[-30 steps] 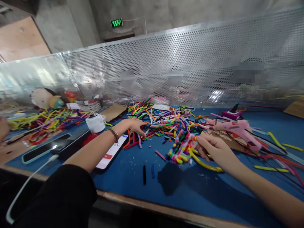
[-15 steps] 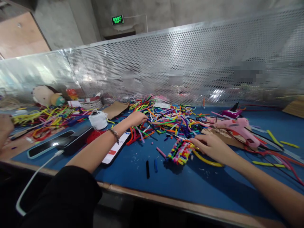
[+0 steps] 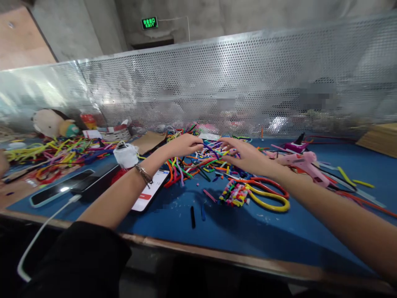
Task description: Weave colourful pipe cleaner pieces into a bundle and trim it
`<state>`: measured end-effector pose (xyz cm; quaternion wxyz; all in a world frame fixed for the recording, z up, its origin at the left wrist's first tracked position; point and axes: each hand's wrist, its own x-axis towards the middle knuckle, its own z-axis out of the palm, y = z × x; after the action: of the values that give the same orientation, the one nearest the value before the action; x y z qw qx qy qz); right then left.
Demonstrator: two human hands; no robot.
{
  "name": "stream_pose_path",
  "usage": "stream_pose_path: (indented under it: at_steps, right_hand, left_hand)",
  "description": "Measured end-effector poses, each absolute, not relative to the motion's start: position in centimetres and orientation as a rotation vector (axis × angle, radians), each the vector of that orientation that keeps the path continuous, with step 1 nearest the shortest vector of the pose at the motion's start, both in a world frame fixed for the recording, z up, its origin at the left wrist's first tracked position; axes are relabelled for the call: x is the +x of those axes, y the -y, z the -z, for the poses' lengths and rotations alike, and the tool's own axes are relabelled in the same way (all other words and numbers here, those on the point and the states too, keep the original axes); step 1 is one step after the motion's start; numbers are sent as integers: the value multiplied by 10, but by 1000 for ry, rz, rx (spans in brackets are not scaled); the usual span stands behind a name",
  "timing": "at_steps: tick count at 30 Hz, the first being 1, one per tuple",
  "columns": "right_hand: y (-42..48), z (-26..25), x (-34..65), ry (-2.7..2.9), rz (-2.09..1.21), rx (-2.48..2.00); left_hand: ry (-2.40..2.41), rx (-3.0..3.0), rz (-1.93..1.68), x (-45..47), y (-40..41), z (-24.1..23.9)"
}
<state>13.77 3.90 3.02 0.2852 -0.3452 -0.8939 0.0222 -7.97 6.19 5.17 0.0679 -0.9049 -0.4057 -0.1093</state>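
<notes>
Over the heap of loose pipe cleaners [image 3: 198, 165], my left hand [image 3: 187, 145] is closed, pinching the end of a purple pipe cleaner [image 3: 213, 150] that curves toward the right. Facing it, my right hand [image 3: 245, 155] has its thumb and fingers apart around the heap's right side, near the purple strand's other end, and seems to grip nothing. Below my right hand lie scissors [image 3: 281, 205] with one red and one yellow handle loop. Against them sits a small block of multicoloured pipe cleaner pieces [image 3: 235, 193]. Short black [image 3: 192, 217] and blue pieces [image 3: 203, 212] lie nearer the table edge.
A lit phone [image 3: 153, 191] lies under my left forearm, with a second phone [image 3: 62, 188] and a white cable [image 3: 43, 229] further left. A pink glue gun [image 3: 305, 163] rests at the right. Behind stands a perforated metal screen [image 3: 198, 82]. Another person's hand [image 3: 3, 163] shows at the left edge.
My right hand has let go of the scissors and moved up and left to the heap. My left hand has shifted slightly right and up and now has a purple pipe cleaner.
</notes>
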Motion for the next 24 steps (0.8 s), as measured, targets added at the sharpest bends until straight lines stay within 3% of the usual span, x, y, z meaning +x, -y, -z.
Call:
stream_pose_path:
  at_steps: [4,8,15,24]
  right_hand:
    - [-53,-31,119,2497,-331,-847]
    - [-51,-43,130,2511,-302,-819]
    - [-41,-66,178,2540,-223,-989]
    - [-18,-71,156,2571,-247,-689]
  left_hand:
    - [1151,-2813,328,-65,-54,-50]
    - [1189,-2864,429,-73,-45,-57]
    - [1354,-2740,913,-88,-22,-73]
    - [1115,-2951,1180,-14,3,-28]
